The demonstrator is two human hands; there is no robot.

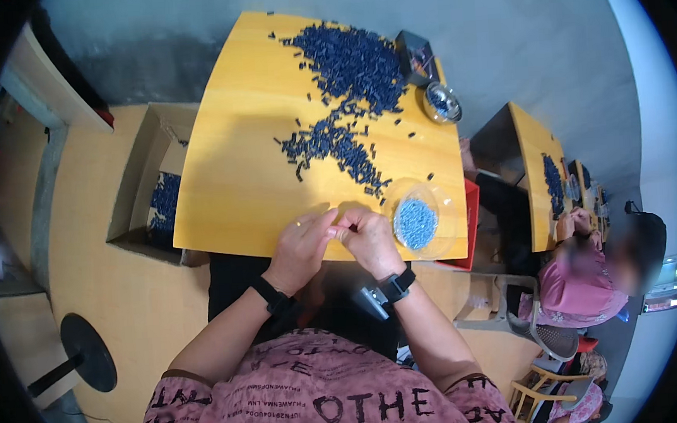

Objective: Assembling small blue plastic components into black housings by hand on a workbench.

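Observation:
My left hand point(300, 246) and my right hand point(370, 242) meet over the front edge of the yellow table point(228, 179). Fingers and thumbs are pinched together on both; whatever they hold is too small or hidden to make out. Just right of my right hand stands a clear round dish point(444, 244) with many small light blue pieces point(415, 224) in it. Beyond my hands, short dark blue pieces point(334, 146) lie scattered, and a larger heap of similar pieces point(349, 63) spreads behind them. Each wrist wears a black band.
At the table's back right are a black box point(406, 57) and a metal bowl point(456, 113). A cardboard box point(130, 195) with dark pieces stands left, a red bin point(472, 217) right. Further right, a person point(579, 286) sits at another table point(538, 184). A black round-based stand point(90, 352) is lower left.

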